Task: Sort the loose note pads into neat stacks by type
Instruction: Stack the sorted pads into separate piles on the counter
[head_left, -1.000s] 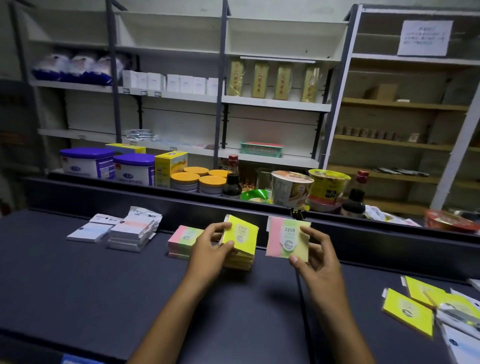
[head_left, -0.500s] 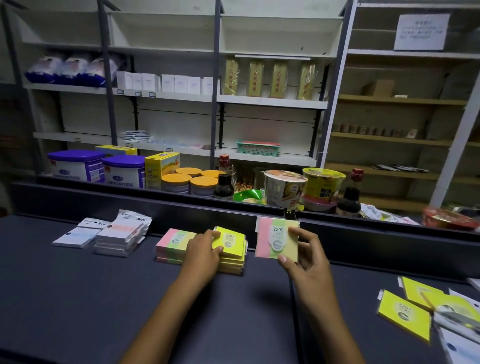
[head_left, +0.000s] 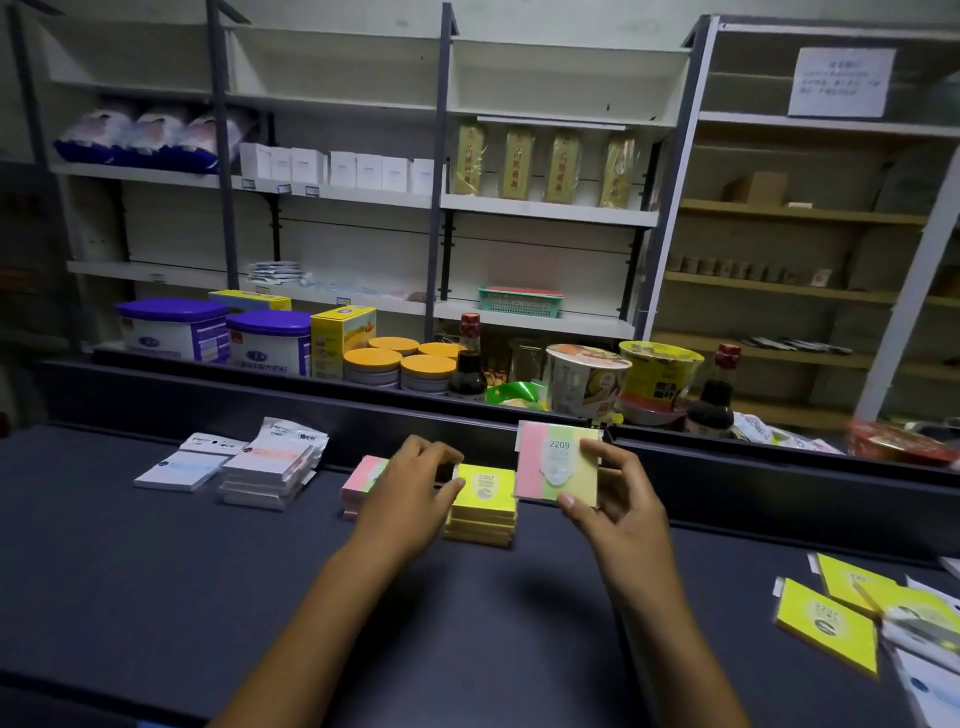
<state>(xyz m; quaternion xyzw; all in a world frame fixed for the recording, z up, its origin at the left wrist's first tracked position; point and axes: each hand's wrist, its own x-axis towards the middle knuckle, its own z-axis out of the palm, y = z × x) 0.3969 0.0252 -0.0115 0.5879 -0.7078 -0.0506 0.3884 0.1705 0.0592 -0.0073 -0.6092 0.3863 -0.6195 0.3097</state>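
Note:
My right hand (head_left: 618, 499) pinches a pink, green and yellow striped note pad (head_left: 556, 462) marked 2209, held upright above the dark counter (head_left: 156, 597). Just left of it lies a stack of yellow pads (head_left: 483, 506) marked 2207. My left hand (head_left: 410, 488) hovers over a pink-and-green stack (head_left: 358, 478), with its thumb touching the yellow stack's left edge and nothing in its grip. Further left stand a stack of white pads (head_left: 265, 467) and a flat white pad (head_left: 174, 470). Loose yellow pads (head_left: 826, 623) and white ones (head_left: 930, 691) lie at the right edge.
A raised dark ledge (head_left: 727, 467) runs along the counter's far side. Behind it stand tubs, tins, sauce bottles and noodle cups (head_left: 587, 379). Shelving fills the back wall.
My left hand laid the yellow pad it held flat on the yellow stack, let go and slid left. The right hand keeps hold of the striped pad.

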